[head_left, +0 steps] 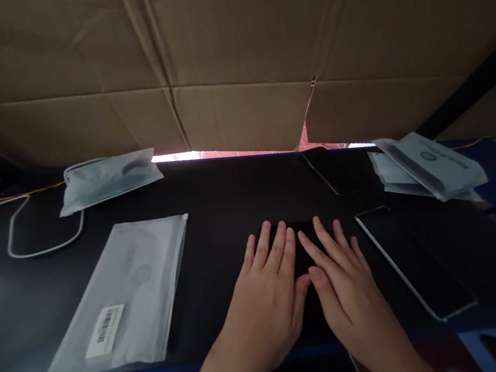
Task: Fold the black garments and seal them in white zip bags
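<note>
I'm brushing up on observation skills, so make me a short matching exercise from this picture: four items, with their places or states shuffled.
1. Left hand
2. Barcoded pouch
3. White cable
4. Light-edged phone

A. Looped, partly hidden by another pouch
B. Lying to the right of both hands
C. Palm down, fingers pointing away
D. Lying flat at the near left

Pairs: 1-C, 2-D, 3-A, 4-B

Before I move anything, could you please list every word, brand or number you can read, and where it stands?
None reads clearly.
White barcode label on the large frosted plastic pouch at left: print too small.
Grey markings on that pouch: too faint.
Grey logo and lettering on the frosted pouch at right: too blurred.
</note>
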Demonstrator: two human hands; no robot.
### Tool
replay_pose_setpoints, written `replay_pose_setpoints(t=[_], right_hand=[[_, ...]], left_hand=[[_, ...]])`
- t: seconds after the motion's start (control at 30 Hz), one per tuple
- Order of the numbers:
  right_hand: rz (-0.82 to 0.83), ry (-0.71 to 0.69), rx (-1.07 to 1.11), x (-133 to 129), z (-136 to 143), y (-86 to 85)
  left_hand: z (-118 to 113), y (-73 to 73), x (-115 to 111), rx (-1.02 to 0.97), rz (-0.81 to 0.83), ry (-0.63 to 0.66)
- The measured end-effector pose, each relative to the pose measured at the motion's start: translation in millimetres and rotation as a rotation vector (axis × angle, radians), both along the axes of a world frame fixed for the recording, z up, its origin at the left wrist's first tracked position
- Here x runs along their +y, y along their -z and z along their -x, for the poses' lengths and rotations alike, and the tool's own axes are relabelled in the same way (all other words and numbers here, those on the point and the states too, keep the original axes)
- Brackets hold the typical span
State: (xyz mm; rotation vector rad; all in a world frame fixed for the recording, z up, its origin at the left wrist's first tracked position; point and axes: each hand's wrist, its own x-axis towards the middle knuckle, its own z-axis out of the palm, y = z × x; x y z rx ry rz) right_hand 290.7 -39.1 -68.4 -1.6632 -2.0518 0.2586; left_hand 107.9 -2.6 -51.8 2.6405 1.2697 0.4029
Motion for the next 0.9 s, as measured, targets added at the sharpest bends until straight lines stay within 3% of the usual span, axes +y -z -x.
replay_pose_setpoints(t=[0.23, 0.3, 0.47, 0.57, 0.67, 0.83, 0.9], right_hand=[[-0.044, 0.005, -0.024, 1, -4, 7.4], [-0.067, -0.001, -0.01, 2, -5, 10.4], [-0.079, 0.003, 0.061, 2, -5, 12.9], [-0.047, 0.013, 0.052, 2, -3, 9.2], [-0.041, 0.009, 0.015, 2, -2, 4.9], [-0.194, -0.061, 0.024, -5, 1, -11.5], [-0.272, -0.166, 0.029, -7, 7, -23.8]], left_hand=[[22, -17.2, -2, 0.006, 0.011, 0.037], [46, -23.0, -4, -0.027, -0.024, -0.057], [136, -23.3, -8, 0.013, -0.18, -0.48], [162, -15.8, -12, 0.111, -0.166, -0.585], [151, -15.7, -14, 0.097, -0.124, -0.559], [105, -36.7, -10, 0.05, -0.079, -0.554], [91, -43.8, -8, 0.045, -0.065, -0.541]])
